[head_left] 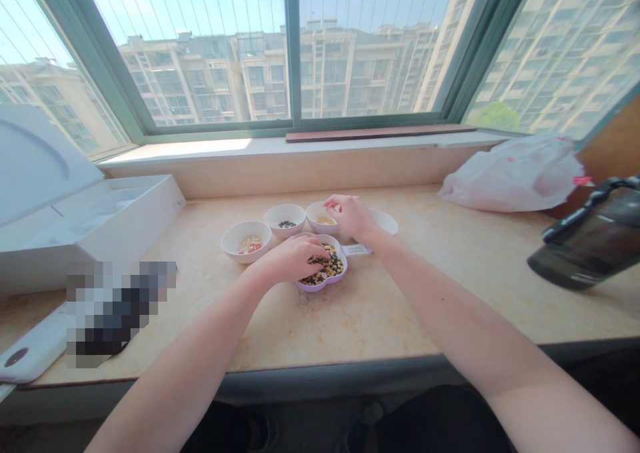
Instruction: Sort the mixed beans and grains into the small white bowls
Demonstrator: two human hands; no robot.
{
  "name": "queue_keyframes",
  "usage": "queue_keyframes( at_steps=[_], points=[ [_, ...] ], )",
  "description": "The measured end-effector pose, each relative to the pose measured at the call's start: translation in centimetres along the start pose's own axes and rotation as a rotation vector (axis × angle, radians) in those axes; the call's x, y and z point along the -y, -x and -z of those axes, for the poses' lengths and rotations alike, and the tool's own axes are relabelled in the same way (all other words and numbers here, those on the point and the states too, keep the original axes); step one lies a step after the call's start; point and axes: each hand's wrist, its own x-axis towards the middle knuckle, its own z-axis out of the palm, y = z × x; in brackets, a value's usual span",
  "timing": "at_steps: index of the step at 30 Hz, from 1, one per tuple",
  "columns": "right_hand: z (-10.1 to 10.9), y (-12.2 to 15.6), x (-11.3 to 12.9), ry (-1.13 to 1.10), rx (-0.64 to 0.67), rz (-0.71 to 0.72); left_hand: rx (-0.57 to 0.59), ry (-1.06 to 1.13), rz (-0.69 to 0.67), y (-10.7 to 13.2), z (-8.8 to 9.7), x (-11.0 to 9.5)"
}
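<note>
Mixed beans (334, 264), dark & yellowish, lay in a lilac-walled dish (313, 287) w/ a scalloped outline, approx. mid-counter in front of me. My left hand (299, 259) was over the dish's L side, fingers bent down, thumb a bit below them, tips at the beans; couldn't tell if any were pinched. My right hand (354, 218) was farther fwd, over the near R part of a white bowl w/ yellow bits (325, 220), fingers bent, thumb & fingertips close tog.; couldn't tell if they touched or had anything btwn them.

Just L of that bowl stood a bowl w/ blackish beans (287, 225), & next to it, nearer me, a bowl w/ pale & reddish pieces (250, 244). Behind my R wrist a white bowl (386, 221) was partly hidden. A small white strip (356, 249) stuck out on the dish's R side.

All sat on a beige counter (380, 313). Far L: an open white box (127, 206). Far R: a whitish plastic bag (510, 176) &, nearer me, a dark see-through jug (580, 246), tilted in view. Beyond the window frame (293, 53): apt. bldgs (330, 73).
</note>
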Motion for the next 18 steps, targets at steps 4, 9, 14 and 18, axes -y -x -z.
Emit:
queue_keyframes(
  at_steps=[4,9,14,18],
  points=[
    [-0.3,-0.3,-0.2,0.075,0.051,-0.031,0.008,-0.016,0.013,-0.1,0.0,-0.2],
    [0.1,0.1,-0.1,0.067,0.057,-0.035,-0.002,-0.059,0.052,-0.1,0.1,-0.6],
    [0.5,0.7,0.1,0.038,0.040,-0.031,0.014,-0.098,0.069,-0.2,0.2,-0.8],
    [0.8,1.2,0.2,0.024,0.034,-0.030,0.020,-0.119,0.069,-0.3,0.2,-0.9]
  ],
)
